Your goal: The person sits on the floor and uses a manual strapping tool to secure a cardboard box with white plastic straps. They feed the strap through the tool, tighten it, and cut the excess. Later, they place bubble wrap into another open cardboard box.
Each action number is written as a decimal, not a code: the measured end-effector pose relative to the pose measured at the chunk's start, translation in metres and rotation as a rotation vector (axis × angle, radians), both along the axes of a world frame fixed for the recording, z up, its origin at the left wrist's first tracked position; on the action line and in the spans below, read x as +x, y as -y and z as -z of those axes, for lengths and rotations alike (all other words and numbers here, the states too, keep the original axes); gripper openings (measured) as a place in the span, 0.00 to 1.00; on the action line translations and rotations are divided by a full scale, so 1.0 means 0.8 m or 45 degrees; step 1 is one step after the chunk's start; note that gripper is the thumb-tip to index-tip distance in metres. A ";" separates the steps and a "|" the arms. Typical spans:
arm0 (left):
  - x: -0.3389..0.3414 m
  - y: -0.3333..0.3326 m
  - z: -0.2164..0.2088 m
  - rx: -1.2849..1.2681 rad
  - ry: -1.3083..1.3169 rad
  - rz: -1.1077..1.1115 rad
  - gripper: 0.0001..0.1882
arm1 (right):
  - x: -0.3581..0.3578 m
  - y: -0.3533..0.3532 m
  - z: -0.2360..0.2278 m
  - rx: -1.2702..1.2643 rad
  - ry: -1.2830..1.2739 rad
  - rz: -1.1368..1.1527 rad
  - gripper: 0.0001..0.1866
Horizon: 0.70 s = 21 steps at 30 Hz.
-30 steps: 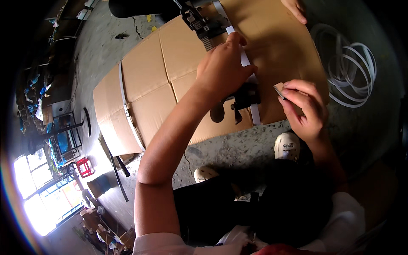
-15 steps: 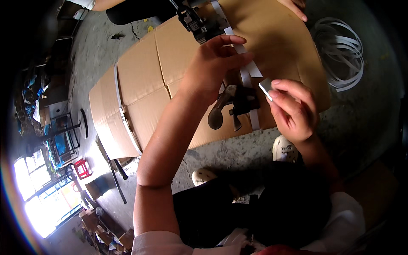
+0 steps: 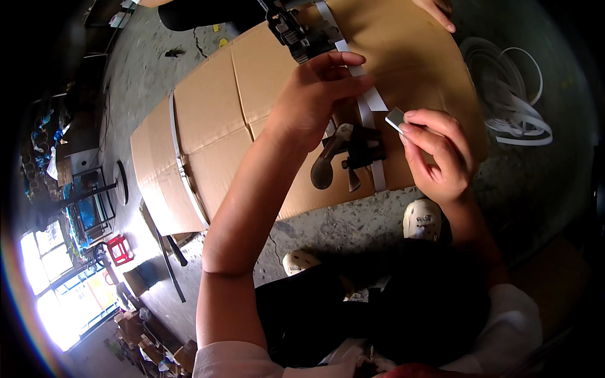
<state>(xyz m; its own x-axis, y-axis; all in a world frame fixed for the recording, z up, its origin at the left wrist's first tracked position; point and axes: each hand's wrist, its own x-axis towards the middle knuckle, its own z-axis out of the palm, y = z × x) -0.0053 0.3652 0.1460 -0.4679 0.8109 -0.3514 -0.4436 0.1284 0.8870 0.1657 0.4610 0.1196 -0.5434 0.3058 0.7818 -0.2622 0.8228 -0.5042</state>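
My left hand [image 3: 321, 88] pinches a white packing strap [image 3: 373, 99] between thumb and fingers, and the strap's cut end sticks out toward the right. Between the fingertips of my right hand [image 3: 441, 148] is a small silver metal strapping seal [image 3: 395, 120], close to that end but apart from it. Both hands are over a large cardboard box [image 3: 277, 179]. Below my left hand a dark strapping tool [image 3: 353, 154] with a rounded handle lies on the box beside the strap. Another black tool [image 3: 299, 34] sits farther away on the same strap line.
A second strap [image 3: 176, 135] with a seal wraps the box's left part. Loose white strap [image 3: 520, 116] lies coiled on the concrete floor at right. Another person's hand [image 3: 439, 12] rests at the box's far edge. A red stool [image 3: 120, 250] stands at left.
The coil of loose strap on the floor has shifted and spread toward the near right. Both hands keep their grips; my right hand has hardly moved.
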 end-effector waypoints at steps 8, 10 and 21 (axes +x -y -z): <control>-0.002 0.001 0.003 0.012 0.011 0.026 0.15 | -0.004 0.004 -0.002 0.019 -0.043 -0.045 0.11; -0.002 0.000 0.002 0.009 0.014 0.025 0.15 | -0.004 0.003 -0.003 0.044 -0.035 -0.034 0.11; -0.001 0.003 -0.005 0.004 0.071 0.028 0.20 | -0.037 0.011 -0.002 0.047 0.075 0.021 0.12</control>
<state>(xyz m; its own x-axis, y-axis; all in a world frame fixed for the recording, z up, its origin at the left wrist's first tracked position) -0.0062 0.3628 0.1499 -0.4297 0.8219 -0.3740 -0.4893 0.1362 0.8614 0.1365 0.4523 0.1211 -0.5841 0.2867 0.7594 -0.2188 0.8453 -0.4874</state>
